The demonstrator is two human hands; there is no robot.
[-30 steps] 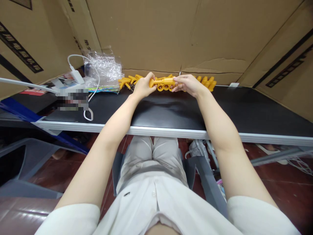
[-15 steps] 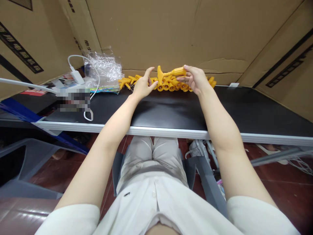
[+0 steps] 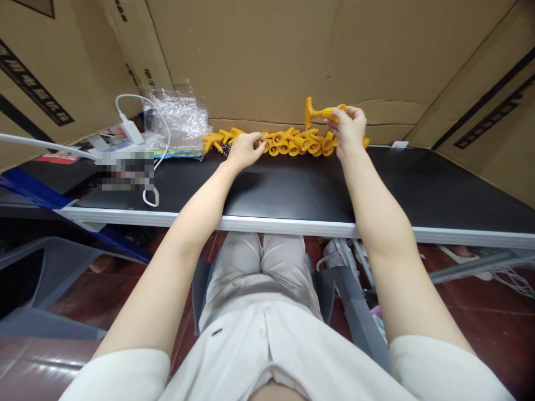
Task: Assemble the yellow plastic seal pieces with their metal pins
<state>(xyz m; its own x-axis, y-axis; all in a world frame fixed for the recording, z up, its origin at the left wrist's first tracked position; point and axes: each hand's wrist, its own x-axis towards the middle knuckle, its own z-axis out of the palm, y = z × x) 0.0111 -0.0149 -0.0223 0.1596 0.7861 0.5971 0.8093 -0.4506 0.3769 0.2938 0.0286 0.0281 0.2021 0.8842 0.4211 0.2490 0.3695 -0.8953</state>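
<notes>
My right hand (image 3: 351, 131) grips a yellow T-handled plastic piece (image 3: 317, 113) by its thicker end. The piece lies roughly level above the pile, its crossbar pointing left and standing upright. My left hand (image 3: 244, 149) rests low at the left part of the pile of similar yellow pieces (image 3: 293, 148). Its fingers curl in toward the thumb, and nothing shows between the tips. Several pieces in the pile turn their round, hollow ends toward me; others at the left show their T-shaped ends. Part of the pile is hidden behind my hands.
The black tabletop (image 3: 288, 192) has a pale metal front edge (image 3: 292, 225). Clear plastic bags (image 3: 178, 120), a white adapter (image 3: 132, 131) and a white cable (image 3: 168, 125) lie at the left. A cardboard wall (image 3: 267, 61) stands behind the pile.
My right hand has carried the yellow T-handled piece rightward and slightly up, away from my left hand. The left hand's spread thumb and fingers have drawn together.
</notes>
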